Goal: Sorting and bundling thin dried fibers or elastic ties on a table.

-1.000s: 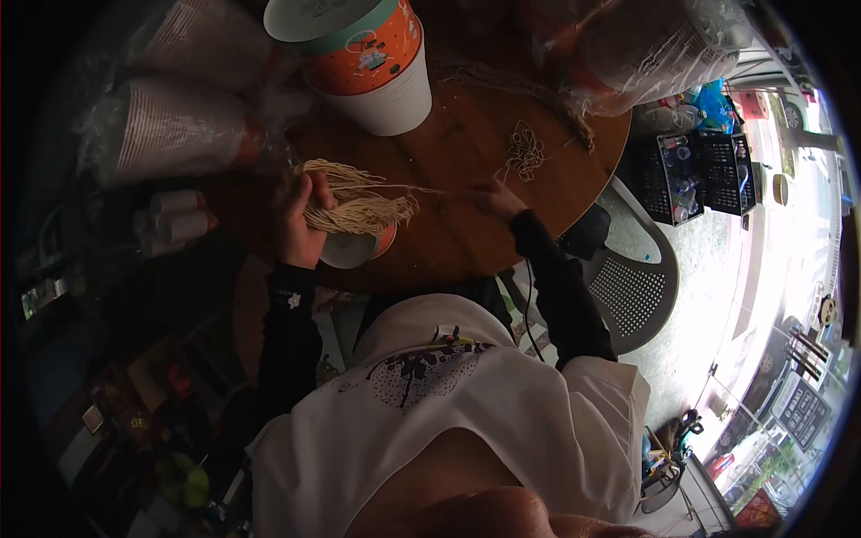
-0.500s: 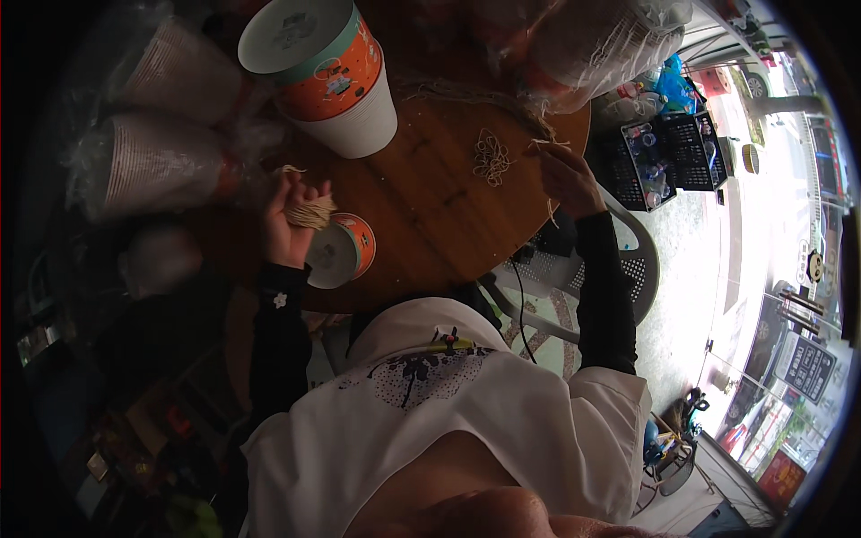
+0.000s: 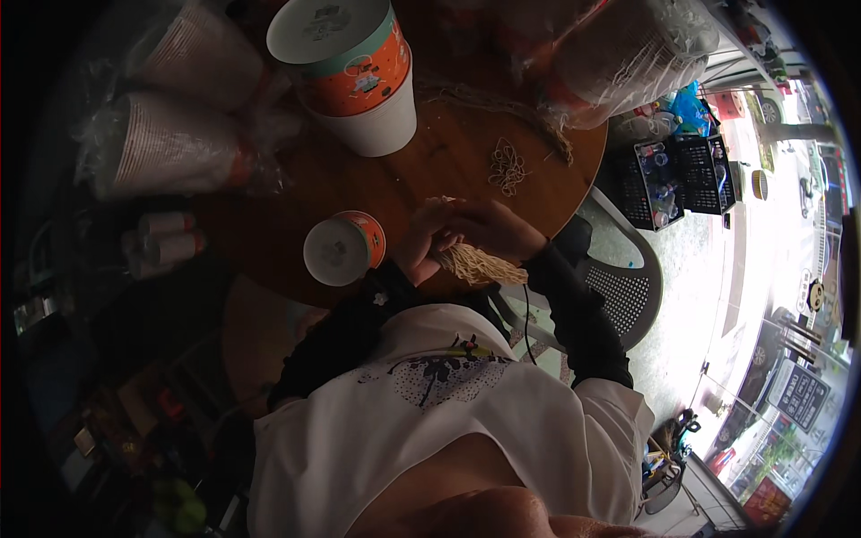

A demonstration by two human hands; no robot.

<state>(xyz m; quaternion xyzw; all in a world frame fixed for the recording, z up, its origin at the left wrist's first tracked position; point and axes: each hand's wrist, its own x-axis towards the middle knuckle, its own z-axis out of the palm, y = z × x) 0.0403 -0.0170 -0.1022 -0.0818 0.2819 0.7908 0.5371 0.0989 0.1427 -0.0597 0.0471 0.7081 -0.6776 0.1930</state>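
Two hands together, just over near edge of round brown table [image 3: 430, 161]. Left hand [image 3: 420, 242]: fingers curled round bundle of pale strands [image 3: 484, 266]. Right hand [image 3: 504, 229]: bent over top, touching left hand; cannot tell how tight its fingers close. Loose ends of bundle stick out under right hand. Orange and white tub [image 3: 341, 253] just left of left hand. Small string tangle [image 3: 508, 168] on table, past right hand.

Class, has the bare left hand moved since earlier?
Yes: the left hand went from left of the lone orange-and-white paper tub to its right.
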